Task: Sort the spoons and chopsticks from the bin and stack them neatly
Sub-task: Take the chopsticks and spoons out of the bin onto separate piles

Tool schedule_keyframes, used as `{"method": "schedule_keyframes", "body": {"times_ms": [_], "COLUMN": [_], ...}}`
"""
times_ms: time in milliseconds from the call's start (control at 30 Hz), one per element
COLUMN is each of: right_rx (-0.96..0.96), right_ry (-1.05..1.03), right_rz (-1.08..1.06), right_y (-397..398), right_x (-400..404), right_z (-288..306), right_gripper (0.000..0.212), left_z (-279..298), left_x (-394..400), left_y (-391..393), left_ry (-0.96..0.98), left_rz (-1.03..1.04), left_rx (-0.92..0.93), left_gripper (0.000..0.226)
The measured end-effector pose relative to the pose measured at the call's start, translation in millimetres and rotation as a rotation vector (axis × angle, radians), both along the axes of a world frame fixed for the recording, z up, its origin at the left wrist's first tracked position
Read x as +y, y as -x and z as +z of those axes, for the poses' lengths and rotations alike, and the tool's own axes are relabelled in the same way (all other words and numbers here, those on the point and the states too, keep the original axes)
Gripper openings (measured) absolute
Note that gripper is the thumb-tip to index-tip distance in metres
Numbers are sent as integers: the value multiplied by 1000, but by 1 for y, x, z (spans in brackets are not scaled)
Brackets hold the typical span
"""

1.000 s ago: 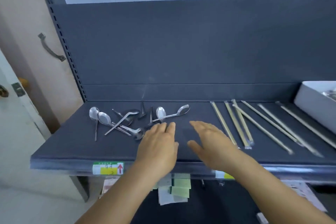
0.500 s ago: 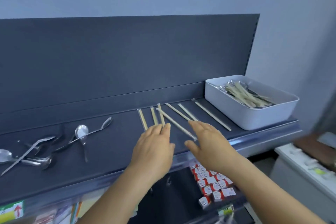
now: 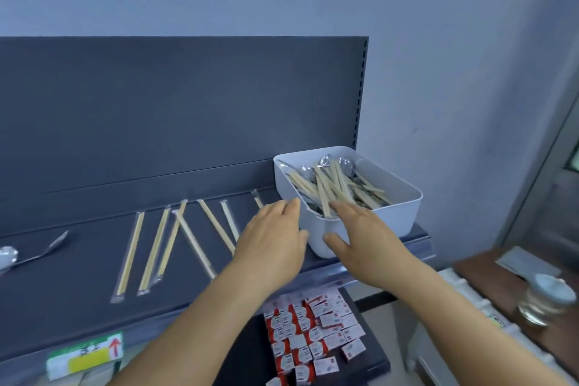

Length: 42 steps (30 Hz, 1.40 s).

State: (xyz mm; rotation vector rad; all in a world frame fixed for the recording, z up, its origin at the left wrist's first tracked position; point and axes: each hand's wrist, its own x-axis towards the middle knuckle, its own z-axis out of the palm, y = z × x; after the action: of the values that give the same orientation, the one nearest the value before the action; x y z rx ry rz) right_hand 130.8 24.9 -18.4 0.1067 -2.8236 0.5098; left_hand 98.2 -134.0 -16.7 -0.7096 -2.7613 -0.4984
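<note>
A white bin stands at the right end of the dark shelf, holding a jumble of wrapped chopsticks and metal spoons. Several wrapped chopsticks lie spread out on the shelf left of the bin. A spoon shows at the far left edge. My left hand hovers flat beside the bin's near left corner, fingers apart, holding nothing. My right hand is spread over the bin's near rim, fingertips by the chopstick ends, thumb against the front wall, gripping nothing.
The shelf's dark back panel rises behind the bin. A lower shelf holds several small red and white packets. A glass jar stands on a brown surface at the right. A price label sits on the shelf's front edge.
The view has swung right from the spoon pile to the bin. Both hands have travelled right with it, from the middle of the shelf to the bin's near edge.
</note>
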Motion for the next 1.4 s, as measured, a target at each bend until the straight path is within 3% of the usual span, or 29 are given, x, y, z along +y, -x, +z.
{"method": "schedule_keyframes", "body": {"times_ms": [300, 533, 767, 967, 1200, 1333, 1400], "right_rx": [-30, -114, -265, -400, -475, -472, -479], "right_ry": [107, 89, 30, -3, 134, 191, 204], "right_rz": [-65, -82, -66, -11, 60, 71, 73], "right_y": [47, 110, 173, 206, 221, 227, 228], "right_x": [74, 95, 99, 101, 111, 122, 129], "right_z": [12, 16, 2, -6, -4, -3, -2], "right_gripper": [56, 33, 49, 66, 98, 77, 67], "left_z": [17, 12, -2, -19, -16, -11, -8], "left_x": [74, 108, 121, 123, 129, 135, 138], "left_y": [62, 128, 179, 197, 199, 198, 196], "left_ry": [87, 162, 281, 375, 166, 9, 5], "left_rz": [46, 83, 136, 220, 213, 257, 297], "left_rx": [-52, -180, -262, -284, -350, -418, -408], "left_gripper": [58, 58, 77, 59, 88, 66, 67]}}
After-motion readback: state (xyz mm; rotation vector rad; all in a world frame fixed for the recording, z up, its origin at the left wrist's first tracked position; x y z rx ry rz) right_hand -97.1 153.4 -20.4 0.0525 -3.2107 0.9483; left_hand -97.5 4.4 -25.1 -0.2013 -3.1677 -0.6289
